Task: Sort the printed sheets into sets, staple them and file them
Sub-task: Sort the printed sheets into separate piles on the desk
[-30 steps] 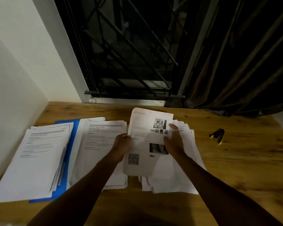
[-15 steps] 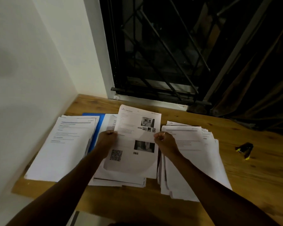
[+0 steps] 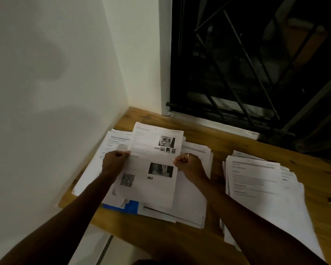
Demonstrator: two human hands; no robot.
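We note left grip [image 3: 114,162] and right grip [image 3: 188,163] each pinching a side edge of the printed sheet [image 3: 153,169] (QR code, photos), held above the paper piles [image 3: 195,197] on the desk [image 3: 218,142].

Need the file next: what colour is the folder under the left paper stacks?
The folder is blue; the head view shows it.

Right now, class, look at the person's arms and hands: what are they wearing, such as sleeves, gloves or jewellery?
No sleeves show: the left forearm and right forearm are bare to the picture's edge. No gloves, watch or bracelet. The right hand carries one thin pale ring on a finger; the left hand shows none.
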